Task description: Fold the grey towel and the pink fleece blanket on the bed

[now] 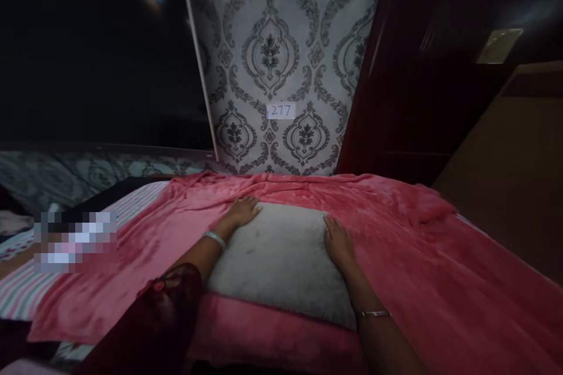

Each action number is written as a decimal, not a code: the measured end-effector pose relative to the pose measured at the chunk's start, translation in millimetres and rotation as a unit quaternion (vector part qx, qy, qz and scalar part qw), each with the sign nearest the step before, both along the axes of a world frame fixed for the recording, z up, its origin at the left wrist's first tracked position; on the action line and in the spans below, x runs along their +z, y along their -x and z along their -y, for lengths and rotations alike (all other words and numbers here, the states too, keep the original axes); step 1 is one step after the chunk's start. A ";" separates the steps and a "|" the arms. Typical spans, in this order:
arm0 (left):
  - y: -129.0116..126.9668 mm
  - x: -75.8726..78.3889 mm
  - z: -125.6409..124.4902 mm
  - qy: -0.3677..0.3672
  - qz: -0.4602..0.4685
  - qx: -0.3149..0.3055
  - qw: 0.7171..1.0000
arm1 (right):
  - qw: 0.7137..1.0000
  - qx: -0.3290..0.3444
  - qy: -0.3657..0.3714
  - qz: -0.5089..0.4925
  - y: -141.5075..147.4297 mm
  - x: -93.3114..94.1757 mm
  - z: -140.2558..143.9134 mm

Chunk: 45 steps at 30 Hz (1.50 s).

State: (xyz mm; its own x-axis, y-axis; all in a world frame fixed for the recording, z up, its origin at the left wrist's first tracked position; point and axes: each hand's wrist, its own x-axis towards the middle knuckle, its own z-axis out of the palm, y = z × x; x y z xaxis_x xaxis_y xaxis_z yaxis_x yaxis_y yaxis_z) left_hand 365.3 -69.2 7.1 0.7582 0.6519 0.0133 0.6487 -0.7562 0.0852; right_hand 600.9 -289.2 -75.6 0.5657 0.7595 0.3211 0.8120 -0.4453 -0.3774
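A grey, soft-looking square cloth (281, 258) lies flat on a pink-red plush blanket (409, 281). It could be a cushion cover; I cannot tell its exact kind. My left hand (243, 211) rests palm down at its far left corner, fingers stretched out. At the far right corner, my right hand (338, 240) lies along the edge with its fingers extended. Both hands touch the cloth without gripping it. A few small dark marks show on its left half.
Beneath the blanket, a striped sheet (132, 205) shows at the left. Behind stand a patterned wall (268, 29) with a paper marked 277 (281, 110), a large dark screen (97, 58) and a dark red door (396, 70). A brown cardboard-like panel (510, 176) stands at right.
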 end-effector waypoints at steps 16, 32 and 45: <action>68.2 -19.8 123.1 -0.043 0.055 -0.199 0.978 | 0.999 -0.012 -0.031 -0.021 -4.4 -2.9 2.1; 179.0 -38.1 120.5 0.237 0.427 0.193 0.851 | 0.995 -0.007 -0.082 -0.064 -8.7 -5.7 0.0; 202.0 -19.5 179.4 0.522 0.693 0.359 0.345 | 0.942 0.043 -0.149 -0.298 6.6 -6.7 72.3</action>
